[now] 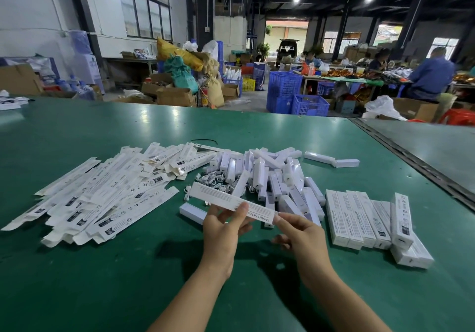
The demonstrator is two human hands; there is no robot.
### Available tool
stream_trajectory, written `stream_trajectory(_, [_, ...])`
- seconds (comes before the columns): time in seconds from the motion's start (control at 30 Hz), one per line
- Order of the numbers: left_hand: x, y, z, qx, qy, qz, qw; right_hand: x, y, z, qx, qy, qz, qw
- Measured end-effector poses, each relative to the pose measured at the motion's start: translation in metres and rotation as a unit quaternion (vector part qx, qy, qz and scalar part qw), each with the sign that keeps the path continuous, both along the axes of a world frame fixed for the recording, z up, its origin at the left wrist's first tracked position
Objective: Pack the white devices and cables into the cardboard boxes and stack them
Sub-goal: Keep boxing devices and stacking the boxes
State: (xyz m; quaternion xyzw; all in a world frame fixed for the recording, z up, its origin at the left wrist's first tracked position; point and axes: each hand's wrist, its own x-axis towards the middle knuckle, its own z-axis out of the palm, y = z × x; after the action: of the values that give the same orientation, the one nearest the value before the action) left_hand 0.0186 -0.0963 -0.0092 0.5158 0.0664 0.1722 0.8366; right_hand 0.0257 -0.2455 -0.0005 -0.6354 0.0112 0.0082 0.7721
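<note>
Gripping a long printed carton (226,196) at lower centre, the left hand (223,227) curls under it with the thumb on top, while the right hand (300,235) pinches its right end. Packed boxes (357,218) lie side by side at right on the green table (128,267). Behind the carton sit a heap of white devices (272,175) and coiled cables (213,179). Flattened cartons (102,193) fan across the left. Blue crates (285,87) stand beyond the table.

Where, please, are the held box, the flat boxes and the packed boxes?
held box (223,199): head view, middle of its printed face.
flat boxes (108,193): head view, centre of the pile.
packed boxes (357,216): head view, top of a middle box.
</note>
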Motion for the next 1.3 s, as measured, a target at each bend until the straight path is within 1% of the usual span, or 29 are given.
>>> stream_trajectory(0.1, [0.001, -0.002, -0.004, 0.004, 0.006, 0.009, 1.000, 0.000, 0.000, -0.001, 0.011, 0.001, 0.006, 1.000])
stream_trajectory(0.17, [0.001, -0.002, -0.004, 0.003, 0.003, 0.010, 1.000, -0.001, 0.001, -0.002, 0.029, -0.002, 0.028, 0.999])
stream_trajectory(0.3, [0.000, -0.005, -0.010, 0.032, -0.002, -0.019, 0.999, -0.004, 0.005, -0.006, 0.057, -0.012, 0.102, 0.993])
stream_trajectory(0.37, [0.000, -0.005, -0.010, 0.028, -0.004, -0.022, 0.999, -0.006, 0.007, -0.006, 0.077, -0.024, 0.148, 0.986])
stream_trajectory(0.43, [0.002, 0.000, -0.005, 0.014, -0.007, -0.004, 1.000, -0.007, 0.008, -0.007, 0.097, -0.037, 0.169, 0.980])
stream_trajectory(0.47, [0.005, 0.006, -0.002, 0.001, -0.006, 0.021, 1.000, -0.006, 0.007, -0.009, 0.082, -0.051, 0.159, 0.983])
stream_trajectory(0.5, [0.008, 0.013, 0.001, -0.017, -0.003, 0.053, 0.998, -0.006, 0.008, -0.010, 0.032, -0.081, 0.136, 0.987])
stream_trajectory(0.53, [0.012, 0.021, 0.003, -0.036, -0.002, 0.085, 0.996, -0.005, 0.008, -0.012, -0.051, -0.128, 0.107, 0.985])
stream_trajectory(0.57, [0.015, 0.030, 0.005, -0.050, -0.005, 0.112, 0.992, -0.004, 0.009, -0.015, -0.158, -0.183, 0.079, 0.967])
stream_trajectory(0.6, [0.018, 0.038, 0.006, -0.058, -0.007, 0.134, 0.989, -0.003, 0.010, -0.018, -0.271, -0.237, 0.070, 0.930])
stream_trajectory(0.67, [0.021, 0.052, 0.005, -0.075, -0.008, 0.163, 0.984, -0.002, 0.018, -0.024, -0.457, -0.300, 0.132, 0.827])
stream_trajectory(0.7, [0.022, 0.056, 0.004, -0.091, -0.005, 0.172, 0.981, -0.001, 0.024, -0.026, -0.524, -0.308, 0.168, 0.776])
stream_trajectory(0.73, [0.024, 0.059, 0.002, -0.106, 0.001, 0.180, 0.978, 0.001, 0.029, -0.029, -0.574, -0.305, 0.188, 0.736])
stream_trajectory(0.77, [0.025, 0.061, 0.001, -0.117, 0.011, 0.186, 0.975, 0.003, 0.034, -0.030, -0.605, -0.299, 0.194, 0.712])
stream_trajectory(0.8, [0.026, 0.061, 0.000, -0.121, 0.021, 0.192, 0.974, 0.005, 0.036, -0.029, -0.620, -0.296, 0.191, 0.701])
stream_trajectory(0.83, [0.028, 0.062, 0.000, -0.123, 0.027, 0.195, 0.973, 0.006, 0.036, -0.028, -0.616, -0.299, 0.184, 0.705])
stream_trajectory(0.87, [0.029, 0.062, -0.001, -0.125, 0.030, 0.196, 0.972, 0.007, 0.035, -0.026, -0.596, -0.303, 0.177, 0.722])
stream_trajectory(0.97, [0.028, 0.061, -0.003, -0.127, 0.040, 0.195, 0.972, 0.007, 0.030, -0.022, -0.524, -0.297, 0.123, 0.789])
stream_trajectory(1.03, [0.028, 0.062, -0.004, -0.129, 0.045, 0.198, 0.971, 0.007, 0.027, -0.021, -0.510, -0.279, 0.093, 0.808])
stream_trajectory(1.13, [0.026, 0.061, -0.001, -0.121, 0.046, 0.193, 0.973, 0.006, 0.022, -0.019, -0.518, -0.259, 0.079, 0.811])
stream_trajectory(1.2, [0.026, 0.059, 0.000, -0.106, 0.045, 0.188, 0.975, 0.005, 0.018, -0.019, -0.517, -0.263, 0.081, 0.810])
stream_trajectory(1.3, [0.025, 0.055, 0.002, -0.097, 0.043, 0.181, 0.978, -0.001, 0.014, -0.020, -0.533, -0.295, 0.099, 0.787])
